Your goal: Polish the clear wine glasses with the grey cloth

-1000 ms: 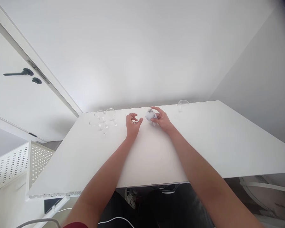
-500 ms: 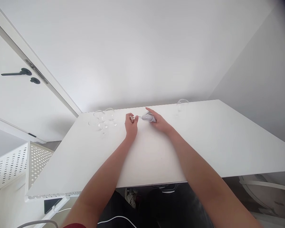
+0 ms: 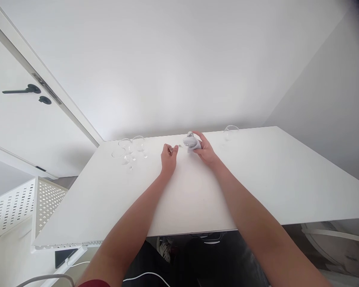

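While the left grip [image 3: 169, 158] holds a stemmed glass [image 3: 187, 141], the right grip [image 3: 206, 152] holds a cloth [image 3: 196, 148] to its bowl. This looks like wiping; the next stroke calls for gentle turning.

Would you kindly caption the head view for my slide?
Left hand holds a wine glass, right hand a cloth against it; four more glasses stand on the table.

Likely a home room, black-handled white door [image 3: 20, 127], plain wall [image 3: 173, 59], table [image 3: 287, 171]
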Action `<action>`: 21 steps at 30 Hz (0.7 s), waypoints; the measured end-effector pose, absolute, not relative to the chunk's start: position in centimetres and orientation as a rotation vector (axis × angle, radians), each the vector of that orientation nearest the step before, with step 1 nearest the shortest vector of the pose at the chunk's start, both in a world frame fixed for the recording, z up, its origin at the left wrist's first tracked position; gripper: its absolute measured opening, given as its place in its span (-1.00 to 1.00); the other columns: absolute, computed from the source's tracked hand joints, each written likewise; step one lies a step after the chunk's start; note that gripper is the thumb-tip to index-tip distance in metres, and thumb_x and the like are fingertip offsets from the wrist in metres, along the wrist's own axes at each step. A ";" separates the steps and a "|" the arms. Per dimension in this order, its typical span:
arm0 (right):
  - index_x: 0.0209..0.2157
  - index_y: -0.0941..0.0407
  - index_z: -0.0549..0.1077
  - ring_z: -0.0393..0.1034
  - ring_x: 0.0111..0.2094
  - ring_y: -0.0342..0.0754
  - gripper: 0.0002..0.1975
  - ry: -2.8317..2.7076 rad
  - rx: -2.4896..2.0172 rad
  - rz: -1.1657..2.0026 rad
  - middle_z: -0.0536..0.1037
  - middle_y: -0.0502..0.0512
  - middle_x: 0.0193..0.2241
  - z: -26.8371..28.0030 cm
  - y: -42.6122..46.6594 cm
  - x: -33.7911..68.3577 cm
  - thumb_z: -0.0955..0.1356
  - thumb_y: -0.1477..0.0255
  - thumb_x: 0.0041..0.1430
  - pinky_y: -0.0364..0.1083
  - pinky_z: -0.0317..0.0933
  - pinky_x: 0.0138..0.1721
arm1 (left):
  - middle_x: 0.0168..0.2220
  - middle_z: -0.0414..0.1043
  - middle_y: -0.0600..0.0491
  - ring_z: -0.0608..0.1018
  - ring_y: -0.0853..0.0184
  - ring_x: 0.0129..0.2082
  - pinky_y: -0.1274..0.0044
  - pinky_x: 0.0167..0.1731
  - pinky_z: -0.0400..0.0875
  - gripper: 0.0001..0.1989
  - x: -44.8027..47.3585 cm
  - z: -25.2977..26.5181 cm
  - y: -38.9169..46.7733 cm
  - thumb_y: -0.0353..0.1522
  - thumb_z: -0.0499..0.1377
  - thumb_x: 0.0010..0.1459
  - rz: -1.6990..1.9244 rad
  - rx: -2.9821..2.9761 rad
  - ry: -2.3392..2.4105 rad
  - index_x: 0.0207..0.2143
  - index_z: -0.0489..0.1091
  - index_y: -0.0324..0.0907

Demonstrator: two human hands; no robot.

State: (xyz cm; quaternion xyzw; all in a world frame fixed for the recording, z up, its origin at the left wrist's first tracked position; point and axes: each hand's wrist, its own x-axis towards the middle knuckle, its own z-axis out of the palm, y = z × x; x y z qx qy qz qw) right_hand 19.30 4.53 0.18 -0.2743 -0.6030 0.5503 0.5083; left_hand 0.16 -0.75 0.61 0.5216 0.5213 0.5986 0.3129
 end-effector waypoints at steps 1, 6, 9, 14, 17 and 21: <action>0.33 -0.12 0.20 0.45 -0.15 0.06 -0.11 -1.478 -0.681 1.317 0.57 0.06 -0.13 0.2 4.4 19.2 0.43 0.50 -0.07 0.03 0.37 -0.09 | -0.44 0.01 0.17 0.09 0.42 -0.48 0.53 -0.46 0.09 -0.56 0.2 0.5 -0.7 -0.11 0.20 0.31 1.585 1.366 1.371 -0.41 0.04 -0.10; 0.28 -0.05 0.35 0.42 -0.06 0.08 -0.20 -1.704 -0.767 1.200 0.50 0.11 0.01 0.4 4.1 19.1 0.42 0.50 -0.07 0.04 0.35 -0.02 | -0.42 0.04 0.16 0.12 0.41 -0.46 0.53 -0.42 0.15 -0.56 0.0 0.2 -0.4 -0.18 0.24 0.29 1.636 1.305 1.366 -0.42 0.02 -0.11; 0.26 -0.05 0.37 0.42 -0.10 0.05 -0.23 -1.720 -0.726 1.268 0.51 0.09 -0.05 0.4 4.1 19.2 0.40 0.50 -0.07 0.02 0.35 -0.06 | -0.42 0.05 0.16 0.13 0.41 -0.47 0.53 -0.42 0.15 -0.56 0.0 0.2 -0.3 -0.19 0.26 0.27 1.626 1.267 1.379 -0.42 0.03 -0.11; 0.16 -0.07 0.39 0.41 -0.16 0.03 -0.28 -1.565 -0.724 1.328 0.51 0.06 -0.07 0.0 4.6 19.3 0.41 0.49 -0.13 -0.03 0.35 -0.17 | -0.43 0.03 0.17 0.10 0.42 -0.48 0.53 -0.46 0.09 -0.57 0.2 0.2 -0.3 -0.17 0.24 0.29 1.554 1.308 1.371 -0.42 0.04 -0.11; 0.24 -0.11 0.34 0.41 -0.09 0.06 -0.18 -1.537 -0.730 1.334 0.51 0.07 -0.04 -0.1 4.6 19.2 0.41 0.50 -0.13 -0.01 0.36 -0.11 | -0.42 0.06 0.17 0.12 0.42 -0.48 0.53 -0.45 0.11 -0.57 0.3 0.2 -0.3 -0.16 0.25 0.28 1.546 1.321 1.365 -0.41 0.05 -0.11; 0.23 -0.10 0.42 0.34 0.09 0.13 -0.19 -1.640 -0.727 1.293 0.44 0.07 0.12 0.1 4.3 19.1 0.39 0.52 -0.15 0.02 0.32 0.02 | -0.41 0.09 0.16 0.16 0.43 -0.48 0.53 -0.45 0.14 -0.58 0.2 0.3 -0.4 -0.18 0.26 0.27 1.568 1.260 1.371 -0.40 0.03 -0.10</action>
